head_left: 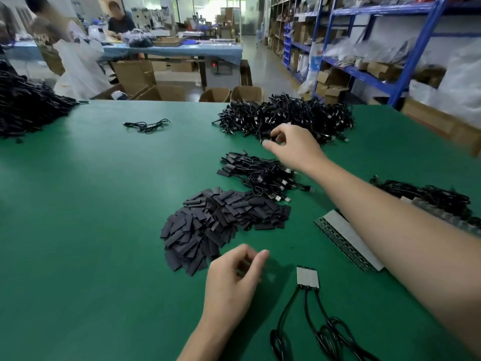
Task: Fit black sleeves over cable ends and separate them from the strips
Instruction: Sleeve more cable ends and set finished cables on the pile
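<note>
Pinching sleeve [243, 266] left, cable [268, 136] right

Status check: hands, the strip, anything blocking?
Left hand pinches a black sleeve, blurred. Right hand pinches a cable in the far cable pile. Short strip lies with three cables attached, unsleeved. Nothing blocking.

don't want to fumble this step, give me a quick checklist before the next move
1. Right hand has a cable from the far cable pile: cannot tell; its fingertips pinch at the pile's edge, but the picture is blurred there.
2. Left hand holds a sleeve: cannot tell; there is something dark between its curled fingers.
3. Sleeve pile within the left hand's reach: ok, just beside it.
4. Short strip freed of cables: not ok, three cables still attached.
</note>
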`<state>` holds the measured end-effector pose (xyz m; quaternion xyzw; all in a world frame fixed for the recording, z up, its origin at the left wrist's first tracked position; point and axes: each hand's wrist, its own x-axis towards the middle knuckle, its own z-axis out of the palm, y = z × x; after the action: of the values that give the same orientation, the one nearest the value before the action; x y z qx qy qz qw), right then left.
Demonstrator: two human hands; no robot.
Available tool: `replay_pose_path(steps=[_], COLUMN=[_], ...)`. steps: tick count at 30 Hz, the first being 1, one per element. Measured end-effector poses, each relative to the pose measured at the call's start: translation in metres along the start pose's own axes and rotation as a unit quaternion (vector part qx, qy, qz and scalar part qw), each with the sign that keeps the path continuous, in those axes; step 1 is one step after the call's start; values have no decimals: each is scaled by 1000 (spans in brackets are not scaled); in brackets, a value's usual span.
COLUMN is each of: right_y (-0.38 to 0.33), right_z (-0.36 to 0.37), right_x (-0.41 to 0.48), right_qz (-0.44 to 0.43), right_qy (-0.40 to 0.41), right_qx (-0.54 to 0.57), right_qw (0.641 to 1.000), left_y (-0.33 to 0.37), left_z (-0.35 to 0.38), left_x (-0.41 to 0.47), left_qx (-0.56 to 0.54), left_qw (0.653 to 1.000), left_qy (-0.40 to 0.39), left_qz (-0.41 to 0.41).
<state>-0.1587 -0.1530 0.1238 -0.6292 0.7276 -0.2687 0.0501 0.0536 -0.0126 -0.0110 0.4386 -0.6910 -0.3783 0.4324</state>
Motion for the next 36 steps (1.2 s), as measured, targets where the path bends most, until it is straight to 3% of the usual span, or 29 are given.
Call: replay_pose_path(steps=[5, 10, 15, 17, 20, 26, 30, 36], right_y=[29, 60, 57, 56, 56, 45, 46, 49], right_z=[11, 10, 22, 25, 28, 37, 50, 56], right_x=[-84, -169, -205, -210, -214, -218, -228, -235], right_qz=[-26, 36, 54, 78, 111, 113, 145, 114], right_qy=[-46, -223, -212, -209, -194, -161, -150, -164], right_qx=[-41, -140, -158, -91, 121, 413, 460, 475], right_qw=[998, 964, 963, 971, 967, 889, 863, 857], left_y=[0, -1, 2, 1, 1, 4, 5, 1], left_z=[2, 2, 4, 4, 5, 5, 5, 10], left_x=[4, 3, 1, 0, -1, -2, -1, -3], left_qx=[-14, 34, 45, 68, 90, -38, -77, -13], left_qw=[1000, 999, 994, 990, 984, 986, 984, 987], left_qy=[10, -10, -76, -105, -135, -162, -158, -157], left_qz=[-17, 32, 58, 67, 77, 20, 16, 22])
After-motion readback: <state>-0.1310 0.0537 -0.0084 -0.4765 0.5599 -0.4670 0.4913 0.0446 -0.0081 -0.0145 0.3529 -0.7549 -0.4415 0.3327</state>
